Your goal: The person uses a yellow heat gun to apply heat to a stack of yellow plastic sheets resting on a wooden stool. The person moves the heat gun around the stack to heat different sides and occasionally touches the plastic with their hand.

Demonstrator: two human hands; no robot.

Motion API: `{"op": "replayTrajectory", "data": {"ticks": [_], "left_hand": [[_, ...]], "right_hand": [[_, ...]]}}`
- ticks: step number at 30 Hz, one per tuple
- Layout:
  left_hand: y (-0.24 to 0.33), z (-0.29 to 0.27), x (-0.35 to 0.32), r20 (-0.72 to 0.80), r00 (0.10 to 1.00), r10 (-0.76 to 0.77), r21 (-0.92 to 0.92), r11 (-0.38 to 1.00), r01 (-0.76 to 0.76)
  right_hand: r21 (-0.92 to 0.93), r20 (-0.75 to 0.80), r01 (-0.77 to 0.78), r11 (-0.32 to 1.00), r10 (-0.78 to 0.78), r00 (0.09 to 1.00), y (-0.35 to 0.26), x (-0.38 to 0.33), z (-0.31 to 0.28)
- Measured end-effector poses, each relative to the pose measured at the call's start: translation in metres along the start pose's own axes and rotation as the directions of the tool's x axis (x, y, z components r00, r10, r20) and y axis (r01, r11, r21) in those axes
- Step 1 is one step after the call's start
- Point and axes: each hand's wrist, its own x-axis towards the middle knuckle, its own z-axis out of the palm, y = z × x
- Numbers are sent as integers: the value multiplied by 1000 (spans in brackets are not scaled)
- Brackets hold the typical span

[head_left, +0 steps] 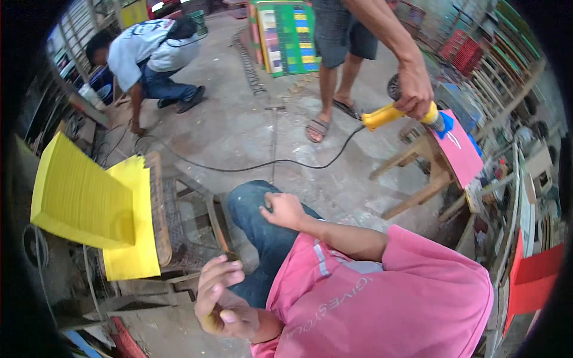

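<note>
My left hand (222, 297) is raised near the lower middle, fingers loosely curled and apart, with nothing visible in it. Just beyond its fingertips is a thin brown stick-like piece (218, 230) with a dark end; I cannot tell that they touch. My right hand (285, 210) rests on my bent knee in blue jeans (253, 197), thumb apart from the fingers and no object visible in it. To the left, a tall stack of yellow sheets (83, 194) stands on a flat yellow sheet (140, 191) with a ragged far edge.
A co-worker's hand (413, 89) holds a yellow corded power tool (385, 116) against a pink board (461, 152) on a wooden stool (439, 179). Its black cord (262, 164) crosses the floor. Another person (158, 53) crouches at the far left. Colourful panels (286, 36) stand behind.
</note>
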Motion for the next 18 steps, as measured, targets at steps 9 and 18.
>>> {"op": "replayTrajectory", "data": {"ticks": [9, 18], "left_hand": [[6, -17, -2, 53, 999, 5, -18, 1000, -4], [-14, 6, -14, 206, 964, -165, -215, 954, 209]], "right_hand": [[-6, 9, 28, 1000, -28, 1000, -16, 1, 9], [-51, 10, 35, 998, -35, 999, -17, -2, 12]]}}
